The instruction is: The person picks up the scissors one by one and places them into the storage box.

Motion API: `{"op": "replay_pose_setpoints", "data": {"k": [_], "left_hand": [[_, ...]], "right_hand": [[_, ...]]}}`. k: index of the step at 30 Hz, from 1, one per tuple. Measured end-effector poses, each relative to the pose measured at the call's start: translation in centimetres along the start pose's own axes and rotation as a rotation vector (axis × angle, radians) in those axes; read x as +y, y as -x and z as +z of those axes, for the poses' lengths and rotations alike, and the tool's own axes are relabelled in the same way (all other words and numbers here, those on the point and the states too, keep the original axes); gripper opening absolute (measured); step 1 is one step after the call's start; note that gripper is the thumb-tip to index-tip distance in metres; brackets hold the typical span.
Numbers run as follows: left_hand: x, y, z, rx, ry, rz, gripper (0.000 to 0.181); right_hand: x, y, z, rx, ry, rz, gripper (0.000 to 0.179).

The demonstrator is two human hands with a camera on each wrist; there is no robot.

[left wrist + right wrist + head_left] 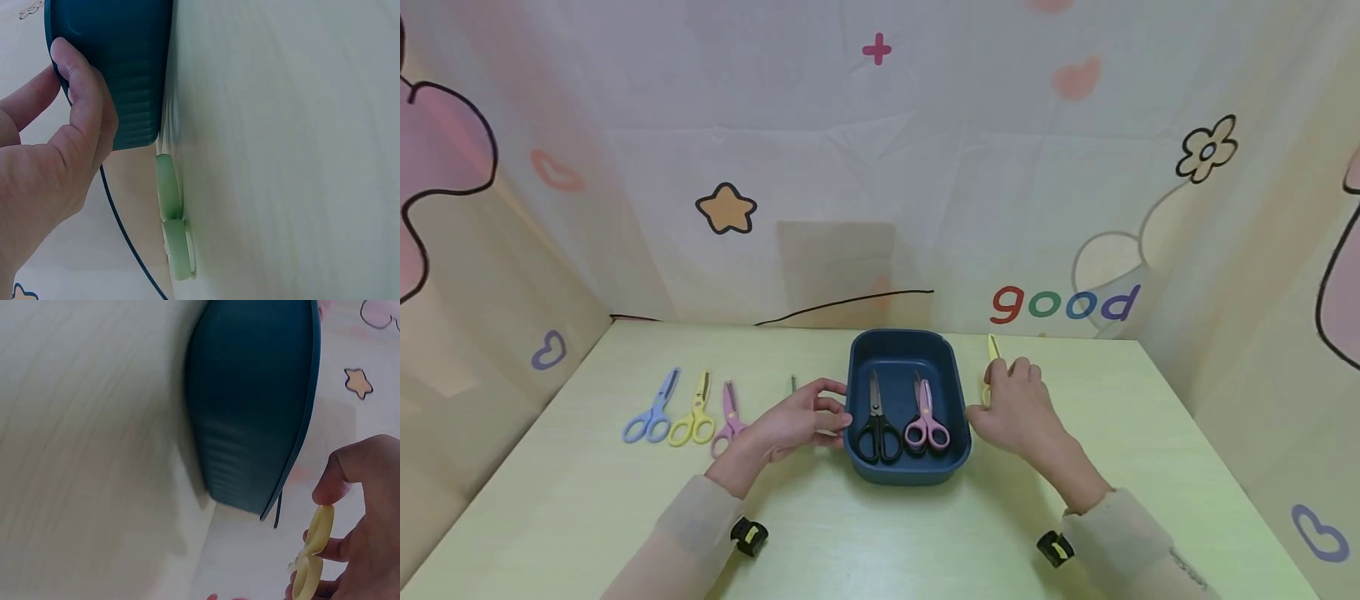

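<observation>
Meanwhile, a right hand [1019, 407] is pinching yellow scissors [993, 347], probably light, stiff and best held by the handle loops [320, 530], beside a dark-blue rectangular bin [907, 476], which the left hand [796, 422], fingers loosely spread, is touching.

Smooth, pale yellow-green bench [1187, 450] with faint wood-like grain. Behind it, an off-white, lightly creased fabric backdrop [820, 83] bearing a black-outlined orange star [726, 208], magenta plus sign [877, 50], multicoloured "good" lettering [1070, 306]. Patterned cloth side panels [475, 350] flank left and right. Light soft, diffuse.
</observation>
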State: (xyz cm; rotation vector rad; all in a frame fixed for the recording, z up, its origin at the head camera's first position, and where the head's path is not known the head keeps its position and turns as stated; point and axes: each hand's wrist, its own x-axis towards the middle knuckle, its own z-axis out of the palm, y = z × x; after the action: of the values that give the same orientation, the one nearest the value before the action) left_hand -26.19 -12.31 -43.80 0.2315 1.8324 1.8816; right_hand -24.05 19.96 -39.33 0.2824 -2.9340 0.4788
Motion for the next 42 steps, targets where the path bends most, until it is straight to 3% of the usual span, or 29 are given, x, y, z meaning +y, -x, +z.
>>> {"op": "replay_pose_setpoints", "data": {"k": [12, 18, 27, 34, 42], "left_hand": [[0.1, 0.1, 0.0, -0.002, 0.005, 0.001, 0.052], [0.1, 0.1, 0.0, -0.005, 0.005, -0.002, 0.052], [0.2, 0.2, 0.1, -0.01, 0.002, -0.001, 0.052], [0.3, 0.2, 0.0, -0.006, -0.006, -0.007, 0.053], [0.1, 0.0, 0.0, -0.012, -0.008, -0.006, 0.053]], "right_hand": [[-4.1, -0.5, 0.9, -0.075, 0.069, -0.074, 0.041], [-5.7, -0.5, 1.7, -0.105, 0.047, -0.091, 0.046], [-6.8, -0.6, 3.0, -0.134, 0.041, -0.097, 0.033], [-7.6, -0.7, 4.1, -0.173, 0.102, -0.108, 0.056], [-7.8, -0.6, 4.5, -0.263, 0.149, -0.076, 0.056]]}}
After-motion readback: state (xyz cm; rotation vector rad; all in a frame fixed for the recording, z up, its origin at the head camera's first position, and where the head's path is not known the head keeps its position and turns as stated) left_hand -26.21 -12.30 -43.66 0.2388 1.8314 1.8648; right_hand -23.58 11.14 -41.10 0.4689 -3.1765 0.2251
